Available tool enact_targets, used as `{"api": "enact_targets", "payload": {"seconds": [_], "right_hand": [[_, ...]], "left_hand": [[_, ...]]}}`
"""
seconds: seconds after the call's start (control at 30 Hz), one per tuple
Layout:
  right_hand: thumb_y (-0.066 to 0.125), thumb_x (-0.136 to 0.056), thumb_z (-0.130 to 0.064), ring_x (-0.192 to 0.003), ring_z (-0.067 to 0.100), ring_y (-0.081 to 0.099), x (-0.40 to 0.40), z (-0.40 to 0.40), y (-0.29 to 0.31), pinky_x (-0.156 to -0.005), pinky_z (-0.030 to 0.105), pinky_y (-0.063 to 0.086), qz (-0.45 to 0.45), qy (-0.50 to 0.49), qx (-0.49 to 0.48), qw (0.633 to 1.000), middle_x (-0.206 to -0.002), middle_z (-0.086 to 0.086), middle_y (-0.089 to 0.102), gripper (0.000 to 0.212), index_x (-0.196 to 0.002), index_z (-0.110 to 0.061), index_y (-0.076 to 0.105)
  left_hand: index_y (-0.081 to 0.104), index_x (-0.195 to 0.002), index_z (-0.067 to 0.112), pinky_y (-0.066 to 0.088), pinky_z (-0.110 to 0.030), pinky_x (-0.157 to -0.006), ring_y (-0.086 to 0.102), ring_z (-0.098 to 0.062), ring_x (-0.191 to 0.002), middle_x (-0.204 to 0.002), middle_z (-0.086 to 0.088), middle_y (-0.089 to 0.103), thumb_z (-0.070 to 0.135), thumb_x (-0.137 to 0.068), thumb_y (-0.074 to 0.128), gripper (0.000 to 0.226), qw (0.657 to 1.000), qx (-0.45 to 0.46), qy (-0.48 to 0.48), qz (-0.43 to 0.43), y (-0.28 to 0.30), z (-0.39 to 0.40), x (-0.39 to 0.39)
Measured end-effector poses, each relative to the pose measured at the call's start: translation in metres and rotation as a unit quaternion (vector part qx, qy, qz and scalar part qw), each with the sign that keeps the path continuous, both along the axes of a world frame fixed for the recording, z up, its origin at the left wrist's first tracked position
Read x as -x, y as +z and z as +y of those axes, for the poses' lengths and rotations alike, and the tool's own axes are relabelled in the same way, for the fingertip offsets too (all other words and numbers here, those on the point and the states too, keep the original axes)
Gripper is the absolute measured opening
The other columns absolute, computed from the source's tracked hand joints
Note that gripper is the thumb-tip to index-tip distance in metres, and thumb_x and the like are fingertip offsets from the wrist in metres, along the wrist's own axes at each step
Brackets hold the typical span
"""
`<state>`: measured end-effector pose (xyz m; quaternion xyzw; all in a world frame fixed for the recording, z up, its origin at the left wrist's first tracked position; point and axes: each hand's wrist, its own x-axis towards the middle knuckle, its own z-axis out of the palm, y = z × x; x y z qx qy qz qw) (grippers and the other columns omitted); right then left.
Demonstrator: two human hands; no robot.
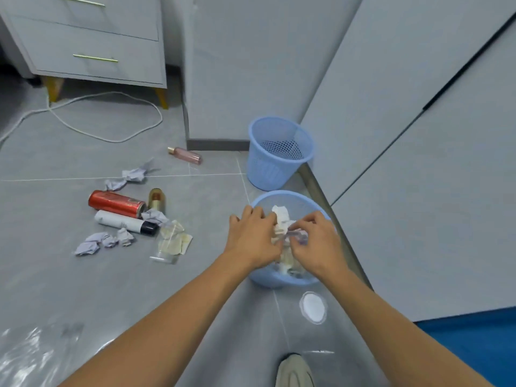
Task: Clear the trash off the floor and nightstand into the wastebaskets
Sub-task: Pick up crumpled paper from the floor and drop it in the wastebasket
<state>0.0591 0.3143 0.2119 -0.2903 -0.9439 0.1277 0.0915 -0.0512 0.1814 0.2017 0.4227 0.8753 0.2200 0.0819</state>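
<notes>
Both my hands are over the near blue wastebasket (282, 280), which holds crumpled white paper (280, 216). My left hand (251, 236) and my right hand (315, 244) pinch a clear plastic wrapper (296, 236) between them above the basket. A second, empty blue wastebasket (268, 166) stands just behind. On the floor to the left lie a red can (116, 203), a white bottle with a black cap (125, 222), a gold-capped bottle (157, 199), a pink bottle (185, 155), crumpled paper wads (103, 243) and clear bags (171, 243).
A grey nightstand (92, 46) with gold legs stands at the back left, with a white cable (111, 135) looped on the floor before it. Grey cabinet panels (405, 135) run along the right. A white lid (312, 307) lies near my shoe (294, 371). Plastic sheet (30, 350) at bottom left.
</notes>
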Motion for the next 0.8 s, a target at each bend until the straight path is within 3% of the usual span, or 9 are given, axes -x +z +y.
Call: {"api": "enact_targets", "payload": {"seconds": [0.1, 0.23, 0.4, 0.63, 0.8], "right_hand": [[0.062, -0.076, -0.035, -0.102, 0.023, 0.058, -0.005, 0.007, -0.004, -0.089, 0.044, 0.052, -0.006, 0.003, 0.01, 1.0, -0.109, -0.007, 0.057, 0.028, -0.099, -0.03, 0.077], [0.061, -0.081, -0.025, -0.098, 0.018, 0.052, 0.026, -0.009, -0.006, -0.081, 0.039, 0.05, 0.068, 0.047, 0.007, 0.997, -0.098, -0.007, 0.056, 0.017, -0.094, -0.023, 0.071], [0.062, -0.085, -0.021, -0.096, 0.019, 0.055, 0.095, -0.071, -0.021, -0.077, 0.038, 0.05, 0.105, 0.16, 0.022, 0.981, -0.097, -0.006, 0.056, 0.012, -0.096, -0.022, 0.066], [0.063, -0.084, -0.023, -0.102, 0.018, 0.056, 0.164, -0.2, -0.081, -0.076, 0.03, 0.048, 0.049, 0.301, 0.064, 0.95, -0.105, -0.007, 0.06, 0.02, -0.104, -0.023, 0.066], [0.065, -0.086, -0.026, -0.112, 0.02, 0.056, 0.189, -0.288, -0.13, -0.082, 0.039, 0.053, -0.004, 0.394, 0.096, 0.914, -0.116, -0.006, 0.06, 0.028, -0.114, -0.024, 0.064]], "left_hand": [[0.058, -0.116, 0.032, 0.035, -0.043, -0.092, 0.042, -0.022, -0.121, -0.118, 0.003, 0.052, 0.056, -0.084, 0.054, 0.04, 0.999, 0.03, -0.012, 0.001, -0.004, 0.008, -0.007], [0.059, -0.107, 0.029, 0.037, -0.038, -0.085, 0.047, -0.02, -0.11, -0.11, 0.006, 0.054, 0.049, -0.088, 0.05, 0.029, 0.999, -0.041, 0.021, 0.025, -0.015, -0.027, -0.001], [0.061, -0.105, 0.026, 0.042, -0.036, -0.08, 0.051, -0.02, -0.101, -0.103, 0.006, 0.056, 0.039, -0.091, 0.052, 0.022, 0.994, -0.05, 0.1, 0.019, -0.047, -0.112, 0.026], [0.062, -0.109, 0.027, 0.045, -0.034, -0.08, 0.052, -0.018, -0.104, -0.107, 0.007, 0.06, 0.037, -0.095, 0.051, 0.021, 0.97, 0.017, 0.244, -0.007, -0.091, -0.251, 0.048], [0.062, -0.12, 0.026, 0.049, -0.04, -0.086, 0.053, -0.021, -0.112, -0.115, 0.006, 0.059, 0.038, -0.091, 0.053, 0.032, 0.934, 0.062, 0.348, -0.052, -0.137, -0.345, 0.045]]}}
